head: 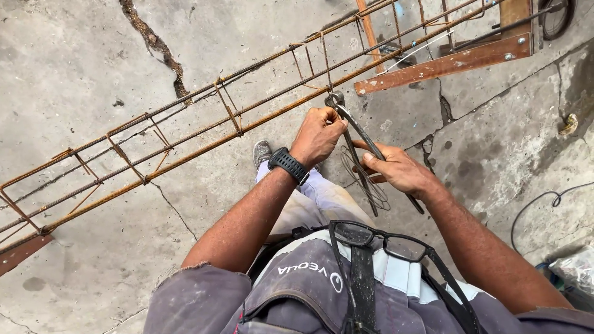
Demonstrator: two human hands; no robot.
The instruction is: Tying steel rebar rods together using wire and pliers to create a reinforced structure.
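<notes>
A long cage of rusty rebar with square stirrups runs diagonally across the concrete floor. My left hand, with a black watch on its wrist, is closed near the jaws of a pair of long-handled pincers at a stirrup. My right hand grips the pincer handles lower down. A coil of thin tie wire hangs by my right hand; whether that hand also holds it I cannot tell.
A rusty steel frame supports the cage's far end at the upper right. A deep crack runs through the concrete. A dark cable lies at the right. Black glasses hang on my chest.
</notes>
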